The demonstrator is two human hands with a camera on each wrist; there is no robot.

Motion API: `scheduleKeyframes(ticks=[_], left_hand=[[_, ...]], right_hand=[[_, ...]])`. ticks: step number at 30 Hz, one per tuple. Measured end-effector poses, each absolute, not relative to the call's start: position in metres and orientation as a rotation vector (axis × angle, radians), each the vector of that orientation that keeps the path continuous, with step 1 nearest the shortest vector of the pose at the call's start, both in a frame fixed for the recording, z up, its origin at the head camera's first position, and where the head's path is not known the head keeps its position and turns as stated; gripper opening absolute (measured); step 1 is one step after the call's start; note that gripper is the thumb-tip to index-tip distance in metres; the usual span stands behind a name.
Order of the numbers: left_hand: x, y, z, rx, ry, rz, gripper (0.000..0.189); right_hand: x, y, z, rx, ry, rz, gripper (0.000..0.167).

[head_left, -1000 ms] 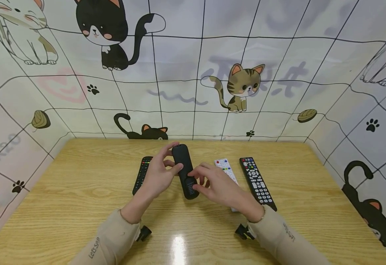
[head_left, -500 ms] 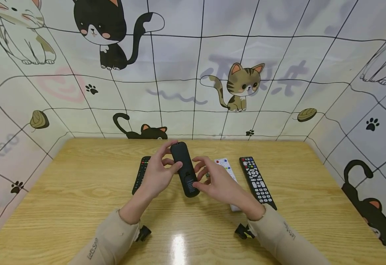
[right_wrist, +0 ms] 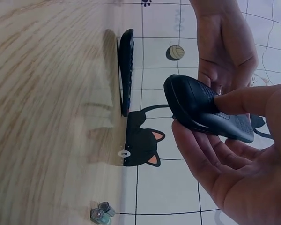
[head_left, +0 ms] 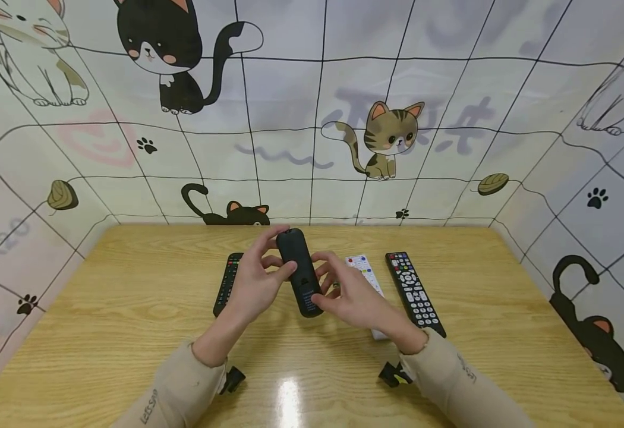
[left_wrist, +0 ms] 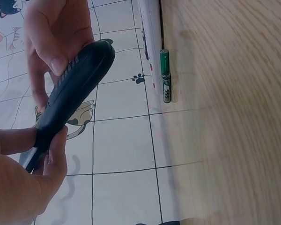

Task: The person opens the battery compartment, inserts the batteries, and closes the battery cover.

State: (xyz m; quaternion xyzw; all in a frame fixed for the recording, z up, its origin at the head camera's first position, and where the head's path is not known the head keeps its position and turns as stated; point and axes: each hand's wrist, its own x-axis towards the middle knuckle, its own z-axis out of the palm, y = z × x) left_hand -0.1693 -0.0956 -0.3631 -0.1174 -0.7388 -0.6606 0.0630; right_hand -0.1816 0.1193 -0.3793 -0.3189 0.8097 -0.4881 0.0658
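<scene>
A black remote control (head_left: 297, 267) is held above the table with its back toward the head camera. My left hand (head_left: 255, 282) grips its far end, thumb across the back and fingers at the left edge. At the near end my right hand (head_left: 352, 297) pinches it, the thumb pressing on the printed lower back and the fingers curled along the right side. In the right wrist view, the right thumb lies on the back of the remote (right_wrist: 187, 101) with fingers beneath. Green batteries (left_wrist: 165, 75) lie on the table, mostly hidden behind the right hand in the head view.
On the wooden table (head_left: 130, 309), a black remote (head_left: 227, 282) lies left, partly behind the left hand. A white remote (head_left: 364, 270) and a larger black remote (head_left: 416, 294) lie to the right. A cat-patterned cloth wall (head_left: 290, 119) surrounds the back and sides.
The right index finger has moved off the remote's back to its right edge, while the right thumb stays on the lower back. The remote has risen slightly; the left hand keeps its grip.
</scene>
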Motion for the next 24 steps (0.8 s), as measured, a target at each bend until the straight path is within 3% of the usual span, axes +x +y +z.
scheduleKeyframes(ticks=[13, 21, 24], left_hand=[[-0.166, -0.095, -0.363, -0.364, -2.220, -1.874, 0.066], [-0.163, -0.094, -0.364, -0.365, -2.182, -1.878, 0.066], [-0.164, -0.093, -0.365, -0.385, -2.158, -1.916, 0.067]], right_hand=[[-0.180, 0.121, -0.377, -0.950, 2.462, -1.439, 0.051], [-0.169, 0.119, -0.371, -0.994, 2.616, -1.292, 0.071], [-0.167, 0.118, -0.370, -0.993, 2.646, -1.270, 0.071]])
